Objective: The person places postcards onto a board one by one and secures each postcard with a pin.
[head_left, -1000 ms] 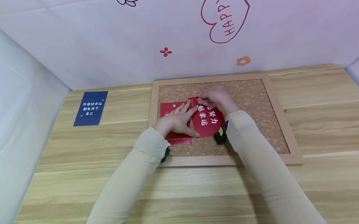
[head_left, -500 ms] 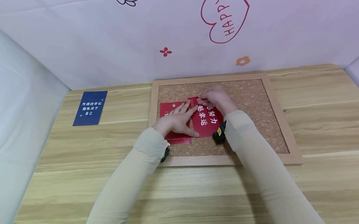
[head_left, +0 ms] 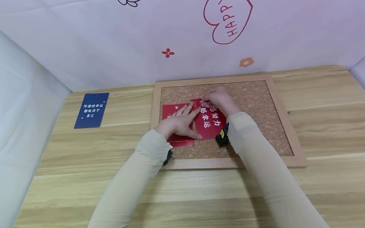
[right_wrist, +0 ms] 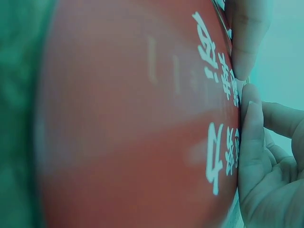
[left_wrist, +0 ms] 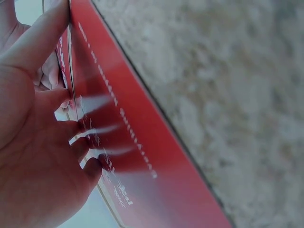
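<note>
1. Right-hand red card (head_left: 209, 124), printed with white characters, lies on the framed cork board (head_left: 256, 95), just beside the left-hand red card (head_left: 181, 140), which bears a silver stud (head_left: 176, 107) near its top.
2. The left hand (head_left: 180, 122), fingers spread, bridges the pair, its palm over the left-hand red card and its thumb and index finger reaching the right-hand red card. It holds nothing.
3. The right hand (head_left: 220, 99), thumb and fingertips drawn together, works at the upper left corner of the right-hand red card. Whether anything is pinched there cannot be told.
4. Light and thin, by the look of it, the card should bend easily and skid on its glossy face. Flat fingertips near the edges, or a pinch at a corner, would likely suit it, as a hard fold could crease it.
5. Only the head view takes in the blue card (head_left: 91, 110) off to the left on the table. The left wrist view alone catches the fingers' reflections in the gloss, and the right wrist view gives thumb and fingertip meeting side-on.
</note>
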Motion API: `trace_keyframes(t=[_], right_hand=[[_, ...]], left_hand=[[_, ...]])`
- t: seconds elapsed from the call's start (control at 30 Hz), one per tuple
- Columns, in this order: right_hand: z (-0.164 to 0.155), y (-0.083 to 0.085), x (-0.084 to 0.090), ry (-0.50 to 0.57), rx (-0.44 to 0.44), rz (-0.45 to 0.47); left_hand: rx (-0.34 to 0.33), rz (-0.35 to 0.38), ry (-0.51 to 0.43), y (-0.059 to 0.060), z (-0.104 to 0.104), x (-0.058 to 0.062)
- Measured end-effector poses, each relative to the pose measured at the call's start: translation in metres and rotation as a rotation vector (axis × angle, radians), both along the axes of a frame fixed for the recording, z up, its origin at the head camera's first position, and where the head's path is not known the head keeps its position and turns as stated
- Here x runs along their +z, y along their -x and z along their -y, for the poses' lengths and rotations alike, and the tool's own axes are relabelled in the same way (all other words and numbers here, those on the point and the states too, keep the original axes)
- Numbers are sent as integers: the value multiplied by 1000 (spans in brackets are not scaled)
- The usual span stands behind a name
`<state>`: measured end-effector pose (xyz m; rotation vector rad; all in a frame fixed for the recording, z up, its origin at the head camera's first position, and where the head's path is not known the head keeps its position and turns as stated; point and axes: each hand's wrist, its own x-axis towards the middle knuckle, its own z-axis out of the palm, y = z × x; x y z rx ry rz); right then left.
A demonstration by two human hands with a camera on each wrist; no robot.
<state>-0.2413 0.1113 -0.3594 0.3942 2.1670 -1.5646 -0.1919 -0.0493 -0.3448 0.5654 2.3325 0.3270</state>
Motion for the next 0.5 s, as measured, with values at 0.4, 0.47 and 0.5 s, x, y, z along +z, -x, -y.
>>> trace_keyframes(t=[0.4,0.47,0.5], right_hand=[[1,0,0,-20,9,-20],[1,0,0,-22,11,-20],[1,0,-1,-24,14,-21]], left_hand=[[9,7,-8,-1,0,0],[8,7,-6,0,0,0],[7,7,-5,0,0,0]])
